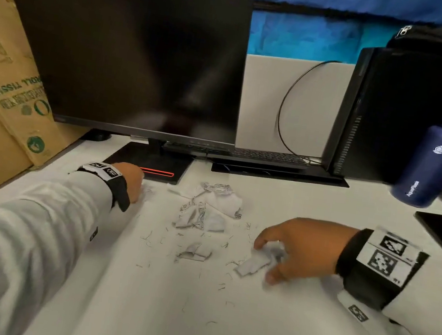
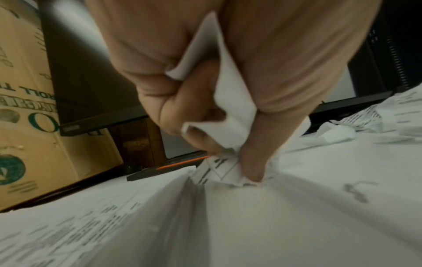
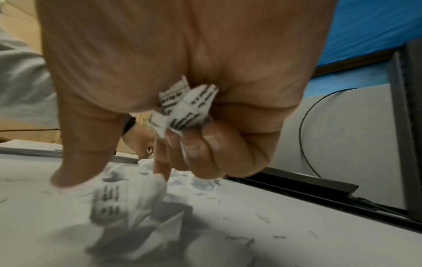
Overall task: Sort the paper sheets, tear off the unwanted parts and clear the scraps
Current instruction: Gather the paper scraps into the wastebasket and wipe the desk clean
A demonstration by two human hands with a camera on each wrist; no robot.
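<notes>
Crumpled printed paper scraps (image 1: 208,208) lie in a loose pile mid-desk, with a smaller scrap (image 1: 194,252) nearer me. My left hand (image 1: 137,183) is at the left by the monitor base; in the left wrist view its fingers (image 2: 251,168) grip a wad of torn paper (image 2: 230,101) pressed to the desk. My right hand (image 1: 275,258) hovers low at the right, its curled fingers holding a printed scrap (image 3: 185,106) while thumb (image 3: 75,173) and forefinger reach around another crumpled scrap (image 1: 254,264) on the desk. Staples (image 1: 222,282) are scattered about.
A dark monitor (image 1: 133,56) and its base (image 1: 154,163) stand behind the pile, a keyboard (image 1: 270,157) to its right. A cardboard box (image 1: 4,94) fills the left. A computer tower (image 1: 388,117) and blue bottle (image 1: 433,159) stand at the right.
</notes>
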